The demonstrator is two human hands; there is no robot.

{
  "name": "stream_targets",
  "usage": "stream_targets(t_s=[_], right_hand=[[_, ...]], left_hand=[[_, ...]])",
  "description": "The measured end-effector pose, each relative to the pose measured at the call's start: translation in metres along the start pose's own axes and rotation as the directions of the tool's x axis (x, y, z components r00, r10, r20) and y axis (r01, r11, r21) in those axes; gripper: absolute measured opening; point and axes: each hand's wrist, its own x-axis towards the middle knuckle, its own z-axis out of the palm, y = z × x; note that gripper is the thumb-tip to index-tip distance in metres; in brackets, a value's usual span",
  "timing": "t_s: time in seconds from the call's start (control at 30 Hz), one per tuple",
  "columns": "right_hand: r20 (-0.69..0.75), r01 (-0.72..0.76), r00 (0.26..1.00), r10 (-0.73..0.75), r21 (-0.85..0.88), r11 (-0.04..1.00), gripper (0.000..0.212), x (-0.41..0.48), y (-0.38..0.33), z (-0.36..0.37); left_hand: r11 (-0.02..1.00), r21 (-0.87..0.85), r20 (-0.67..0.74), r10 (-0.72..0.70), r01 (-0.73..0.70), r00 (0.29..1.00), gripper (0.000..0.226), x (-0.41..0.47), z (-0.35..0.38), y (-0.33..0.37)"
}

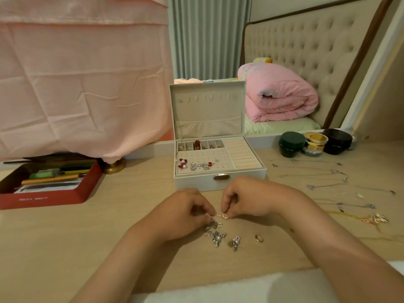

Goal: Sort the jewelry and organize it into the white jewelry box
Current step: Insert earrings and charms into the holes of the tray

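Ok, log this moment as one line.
phase: sorting | left hand: curled over earring pile | right hand: pinching small earring | jewelry box: open, partly filled | necklaces: loose, right of box

The pale wooden counter (65, 237) carried the open white jewelry box (196, 182) at centre, a red box (87, 189) left, loose earrings (218, 236) and a gold ring (259, 238) in front, necklaces (334, 178) and jars (291, 145) right.

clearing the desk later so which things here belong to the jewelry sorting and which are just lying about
Job: white jewelry box, earring pile, small earring pinched by the right hand, gold ring, necklaces.
Lying about: red box of pens, green jar, gold jar, black jar, brass base.
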Motion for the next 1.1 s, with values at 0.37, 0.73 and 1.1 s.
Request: stream_targets(t_s=[0.37, 0.73, 1.1], right_hand=[[0.241, -0.099, 0.966, 0.09, 0.025, 0.995, 0.035, -0.018, -0.015, -0.009], [0.056, -0.122, 0.99, 0.127, -0.086, 0.989, 0.014, -0.017, -0.008, -0.019], [0.201, -0.347, 0.904, 0.377, -0.17, 0.922, 0.02, -0.015, -0.007, -0.006]], left_hand=[[0.999, 0.047, 0.09, 0.012, -0.016, 0.996, 0.051, -0.004, -0.001, 0.01], [0.996, 0.083, -0.017, -0.018, 0.019, 1.0, 0.018, -0.002, -0.008, 0.004], [0.997, 0.068, 0.027, 0.042, -0.043, 0.999, 0.027, -0.003, 0.003, 0.018]])
